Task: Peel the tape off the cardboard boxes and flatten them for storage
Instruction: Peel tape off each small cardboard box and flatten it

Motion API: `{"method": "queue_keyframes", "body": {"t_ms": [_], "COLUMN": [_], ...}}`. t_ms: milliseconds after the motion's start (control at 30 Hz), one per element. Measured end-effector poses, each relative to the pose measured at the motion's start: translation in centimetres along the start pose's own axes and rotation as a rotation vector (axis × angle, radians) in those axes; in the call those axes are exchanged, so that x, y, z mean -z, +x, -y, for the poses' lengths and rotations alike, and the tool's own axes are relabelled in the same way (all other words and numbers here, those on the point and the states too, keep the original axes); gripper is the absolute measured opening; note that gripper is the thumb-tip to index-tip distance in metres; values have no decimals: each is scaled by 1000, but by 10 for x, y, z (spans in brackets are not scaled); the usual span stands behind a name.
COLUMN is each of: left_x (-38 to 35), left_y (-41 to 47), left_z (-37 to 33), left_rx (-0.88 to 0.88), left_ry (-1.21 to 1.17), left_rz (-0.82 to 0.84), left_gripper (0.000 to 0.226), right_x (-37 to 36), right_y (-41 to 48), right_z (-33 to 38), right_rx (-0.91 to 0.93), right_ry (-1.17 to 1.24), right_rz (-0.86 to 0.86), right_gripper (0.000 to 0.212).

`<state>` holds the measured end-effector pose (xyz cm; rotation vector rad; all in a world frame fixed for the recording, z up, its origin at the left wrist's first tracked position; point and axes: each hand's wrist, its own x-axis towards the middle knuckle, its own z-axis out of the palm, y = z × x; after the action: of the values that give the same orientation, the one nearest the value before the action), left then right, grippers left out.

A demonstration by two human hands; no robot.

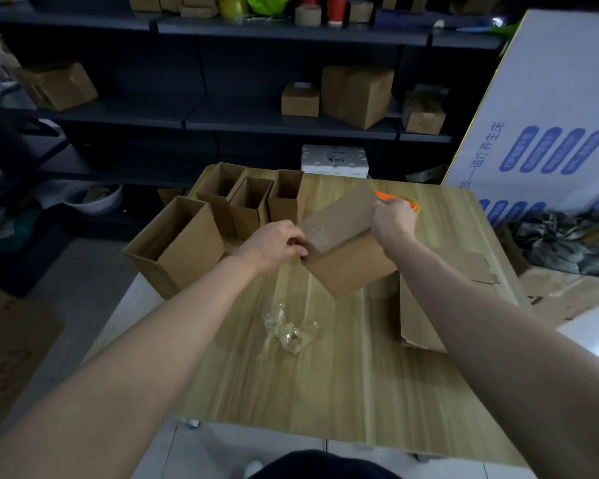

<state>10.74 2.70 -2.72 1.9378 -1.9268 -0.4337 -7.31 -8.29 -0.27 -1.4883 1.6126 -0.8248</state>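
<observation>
Dark metal shelving (222, 115) carrying a few brown cartons fills the back of the room, and in front of it stands a pale wooden table (325, 392). At the table's left edge sits a large open box (179, 243), flaps up. Just beyond it three smaller open boxes (251, 205) stand upright in a close row.

The left hand (274, 245) grips the left end of a closed cardboard box (346, 264), its fingers curled round the edge just where a strip of clear tape (317, 236) runs across the top face. Whether the fingers pinch the tape itself cannot be told. The box is held tilted near the table's middle, one corner pointing down; whether that corner touches the wood is unclear.

Nearer the person, a crumpled wad of peeled tape (287, 331) lies on the table.

The right hand (393, 217) grips the box's far upper corner, fingers wrapped over it. An orange object (381, 195) shows just behind this hand. Flattened cardboard (419, 316) lies under the right forearm. A large white carton with blue print (550, 108) leans at the far right.
</observation>
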Motion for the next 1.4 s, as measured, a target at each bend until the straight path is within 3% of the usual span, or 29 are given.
{"method": "queue_keyframes", "body": {"t_ms": [100,267,367,533,800,1100,1400], "left_x": [-2,-6,-7,-6,-7,-11,-3], "left_y": [-1,0,1,1,0,-6,-4], "left_z": [-1,-6,-8,-8,-8,-10,-6], "left_rx": [70,138,150,176,126,-107,3], "left_ry": [-102,-36,-32,4,177,398,179], "left_rz": [-22,-44,-12,-41,-82,-107,-47], "left_gripper": [24,31,29,45,15,23,9], "right_x": [4,2,0,-7,-9,-5,-3], "right_y": [-5,-8,-10,-18,-18,-23,-27], "right_z": [2,3,5,8,6,7,9], "right_rx": [-14,47,92,150,137,107,90], "right_ry": [-102,-119,-159,-180,-128,-86,-44], "right_rz": [-16,-27,-42,-18,11,-13,15], "right_gripper": [28,31,23,19,29,38,34]}}
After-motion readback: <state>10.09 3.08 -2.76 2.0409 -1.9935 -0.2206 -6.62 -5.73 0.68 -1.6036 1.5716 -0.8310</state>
